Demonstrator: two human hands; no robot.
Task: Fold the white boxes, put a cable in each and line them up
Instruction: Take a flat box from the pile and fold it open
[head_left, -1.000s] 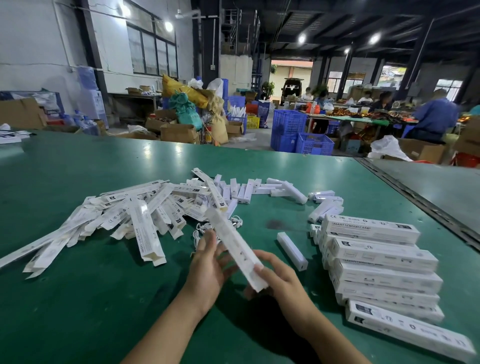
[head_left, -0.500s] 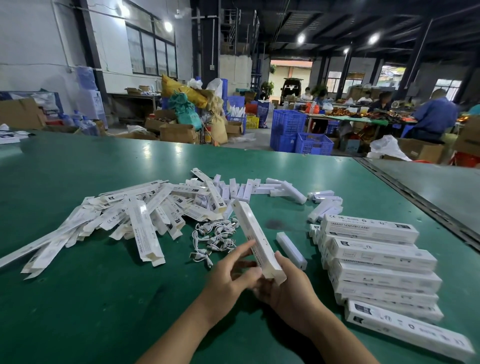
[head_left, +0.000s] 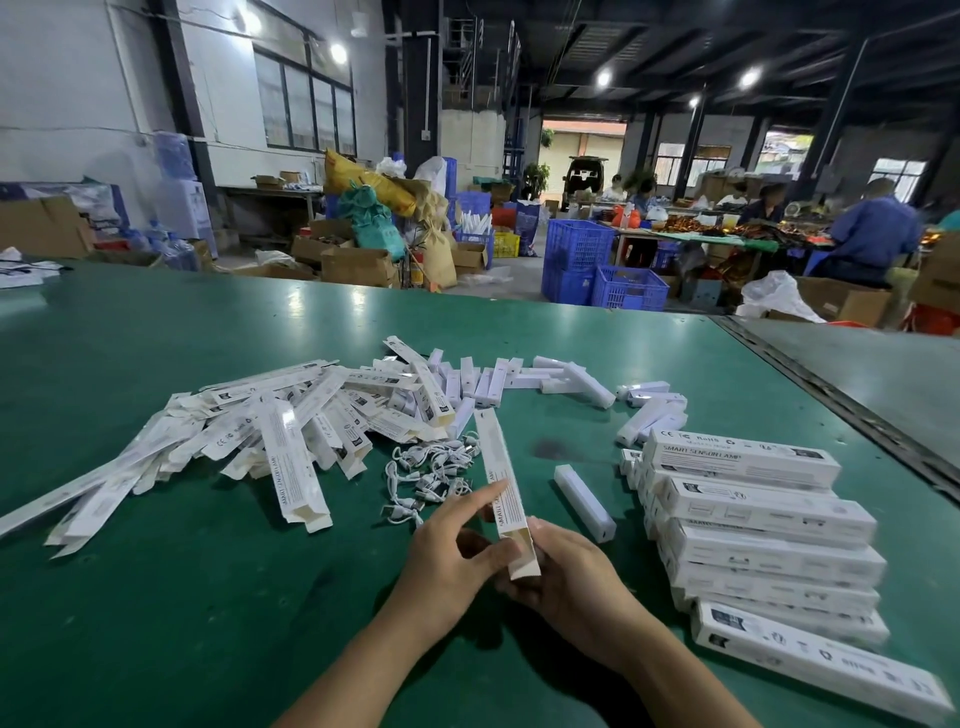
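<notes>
Both hands hold one long white box (head_left: 500, 470) that points away from me above the green table (head_left: 208, 597). My left hand (head_left: 449, 553) pinches its near end, index finger stretched along the printed side. My right hand (head_left: 563, 569) cups the same end from below, where the end flap is open. A tangle of white cables (head_left: 426, 478) lies just beyond my left hand. A heap of flat unfolded boxes (head_left: 249, 436) spreads to the left. Several folded boxes (head_left: 763, 525) lie lined up in a row at the right.
A small white lamp bar (head_left: 584, 501) lies between the held box and the row. More such bars (head_left: 519, 382) are scattered at the back of the table. A metal seam (head_left: 852, 410) runs along the table's right side. Crates, cartons and seated workers fill the hall behind.
The box has swung from slanting left across my hands to pointing straight away. Both hands slid to its near end, uncovering the cable tangle.
</notes>
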